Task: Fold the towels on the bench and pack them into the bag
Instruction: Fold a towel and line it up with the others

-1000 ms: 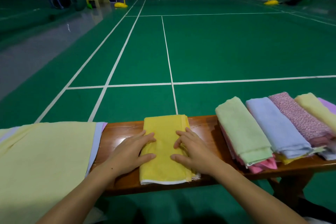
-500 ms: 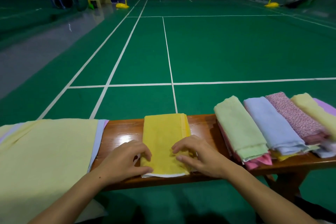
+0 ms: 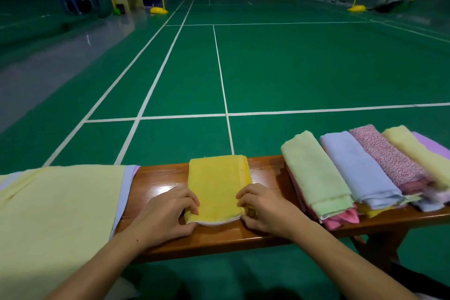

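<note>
I had my left hand (image 3: 168,214) and right hand (image 3: 265,209) pinching the yellow towel's (image 3: 216,185) near corners at the bench's (image 3: 158,185) front edge; lifting both evenly should keep the fold square.

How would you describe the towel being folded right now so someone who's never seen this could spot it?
Find the long wooden bench at the edge of the green court. At its middle lies a small folded bright yellow towel, its near corners gripped by the left hand and right hand. Unlike the stacked folded towels to its right, it lies alone and is a deeper yellow.
</note>
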The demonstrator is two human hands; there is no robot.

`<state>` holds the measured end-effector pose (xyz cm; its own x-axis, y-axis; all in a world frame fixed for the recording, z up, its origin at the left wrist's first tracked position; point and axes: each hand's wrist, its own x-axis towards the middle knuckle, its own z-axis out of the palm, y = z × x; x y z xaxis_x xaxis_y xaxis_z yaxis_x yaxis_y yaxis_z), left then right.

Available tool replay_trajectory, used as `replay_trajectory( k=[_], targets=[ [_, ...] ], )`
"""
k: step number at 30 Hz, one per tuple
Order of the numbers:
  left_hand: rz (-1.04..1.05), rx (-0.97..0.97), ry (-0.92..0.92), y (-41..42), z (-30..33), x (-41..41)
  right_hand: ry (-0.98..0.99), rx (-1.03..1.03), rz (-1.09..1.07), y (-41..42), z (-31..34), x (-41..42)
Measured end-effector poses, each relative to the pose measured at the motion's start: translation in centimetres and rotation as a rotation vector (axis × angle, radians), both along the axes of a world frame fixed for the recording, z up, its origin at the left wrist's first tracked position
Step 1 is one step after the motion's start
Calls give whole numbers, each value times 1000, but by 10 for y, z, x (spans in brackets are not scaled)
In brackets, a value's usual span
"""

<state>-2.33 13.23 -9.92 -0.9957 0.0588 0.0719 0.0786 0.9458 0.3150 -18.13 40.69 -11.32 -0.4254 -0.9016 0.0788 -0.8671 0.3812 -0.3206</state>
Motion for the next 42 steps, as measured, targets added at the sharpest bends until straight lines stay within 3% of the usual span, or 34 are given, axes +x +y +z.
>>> replay_trajectory(
  k=[4,8,14,22,27,31,34,38,42],
  targets=[
    [21,51,14,1,3,-2,82,24,11,-5,4,1],
    [73,261,-30,0,10,1,18,1,15,-5,14,4],
    [109,514,-121,9,22,10,-316,-25,-67,4,30,15],
    [143,1007,-231,17,39,17,-1021,-293,-291,2,27,11],
    [167,1005,-219,21,32,6,-1254,-556,-462,-9,27,8],
    [226,1075,-157,24,26,-3,-1101,-544,-345,-9,26,4],
    [287,1166,-124,25,19,-11,-896,-532,-375,-12,18,0],
    [383,1144,-40,27,16,-20,-636,-566,-419,-24,10,-6],
    [445,1020,18,24,7,-30,-697,-524,-497,-35,11,-8]
  ],
)
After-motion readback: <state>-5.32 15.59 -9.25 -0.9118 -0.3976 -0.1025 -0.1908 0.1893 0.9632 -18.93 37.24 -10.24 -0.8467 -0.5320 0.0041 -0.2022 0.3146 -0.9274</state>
